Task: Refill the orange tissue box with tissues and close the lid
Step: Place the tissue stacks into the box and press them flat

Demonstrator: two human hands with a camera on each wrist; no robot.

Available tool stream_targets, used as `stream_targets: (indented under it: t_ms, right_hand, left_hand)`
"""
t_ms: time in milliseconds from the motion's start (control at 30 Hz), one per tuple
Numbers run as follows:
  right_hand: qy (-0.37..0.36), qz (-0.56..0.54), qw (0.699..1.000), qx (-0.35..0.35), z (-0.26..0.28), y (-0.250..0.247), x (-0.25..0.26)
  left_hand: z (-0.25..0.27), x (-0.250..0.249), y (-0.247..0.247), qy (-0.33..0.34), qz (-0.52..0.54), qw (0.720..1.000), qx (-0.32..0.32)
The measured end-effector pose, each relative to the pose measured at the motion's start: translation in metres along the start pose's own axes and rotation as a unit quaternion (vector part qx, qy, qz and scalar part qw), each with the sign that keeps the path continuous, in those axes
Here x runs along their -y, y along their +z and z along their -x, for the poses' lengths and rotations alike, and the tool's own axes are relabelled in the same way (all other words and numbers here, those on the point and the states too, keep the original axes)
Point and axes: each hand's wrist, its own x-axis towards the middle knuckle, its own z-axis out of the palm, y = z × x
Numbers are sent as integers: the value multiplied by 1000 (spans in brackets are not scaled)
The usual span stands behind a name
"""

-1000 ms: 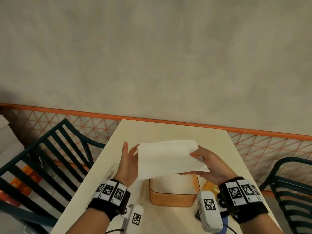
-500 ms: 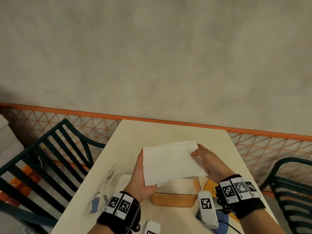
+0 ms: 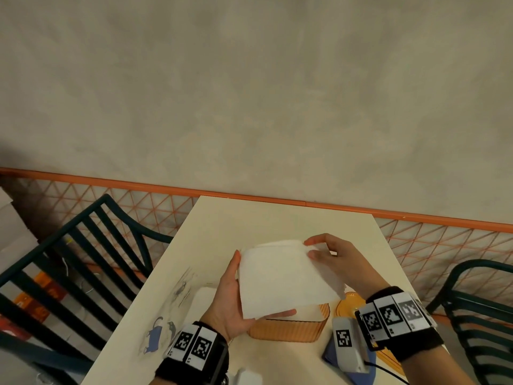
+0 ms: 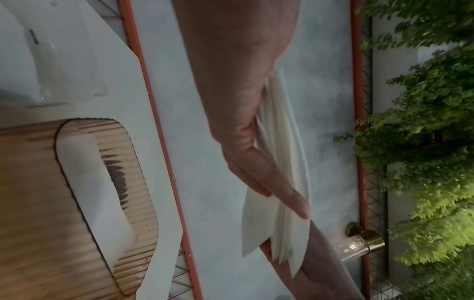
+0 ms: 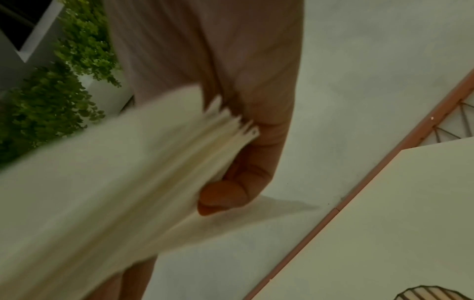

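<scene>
Holds a stack of white tissues [image 3: 277, 276] in the air with both hands, directly above the open orange tissue box [image 3: 286, 329] on the cream table [image 3: 249, 218].

Grasps the stack's left side with the left hand [image 3: 227, 301]: palm along the edge, fingers beneath, thumb hooked under the near corner. Pinches the far right corner with the right hand [image 3: 336, 262]. In the right wrist view, presses the thumb onto one face and fans the sheet edges against the palm.

Differs from a second ago mainly on the left. Then kept the left hand flat and open beside the stack, with the right hand carrying the load. Half a second ago slid it underneath, and now wraps it round the edge. Also brings the stack in closer over the box, and tilts it. Judged from this, gives two-handed control, enough to start lowering.

Already contains some white tissue [image 4: 94, 182] inside the box, as shown in the left wrist view. Leaves what looks like the orange lid [image 3: 349, 304] flat on the table just right of the box, partly hidden by the right wrist and untouched.

Probably calls next for levelling the stack and lining it up with the box walls. Risks catching the loose outer sheet, which droops free in the left wrist view, on the rim.
</scene>
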Motion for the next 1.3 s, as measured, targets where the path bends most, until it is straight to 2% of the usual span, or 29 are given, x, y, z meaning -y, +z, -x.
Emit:
stream_targets:
  t_ms: [233,433,767,933,1033,1100,1200,1267,1300]
  right_hand:
    - [10,54,998,21,-6,-6,0]
    - [31,116,991,65,-6,-13,0]
    - [16,138,989,59,-11,-19,-6]
    - [11,170,985,29,-14,-14,-14]
    - [40,122,991,-24,-14,-11,-18]
    - [108,45,992,-37,-12,-11,-24]
    - [239,-148,960,1,-3,-10,-34]
    - [265,-248,930,49,4,-9,-38]
    - [263,-261,927,60,6,-10,-39]
  left_hand:
    - [2,-1,4,-30,-2,999,-17]
    - [0,2,6,-9,0,999,-54]
    - [-6,5,8,-49,-5,998,-27]
    - [-9,9,14,-49,-67,996,-38]
    - [-11,11,16,-40,-88,994,-52]
    - [-13,10,16,-29,-80,995,-52]
    - [-16,7,14,-16,-80,995,-53]
    - [-17,7,19,-28,-88,994,-58]
    - [-18,7,21,-38,-94,993,-60]
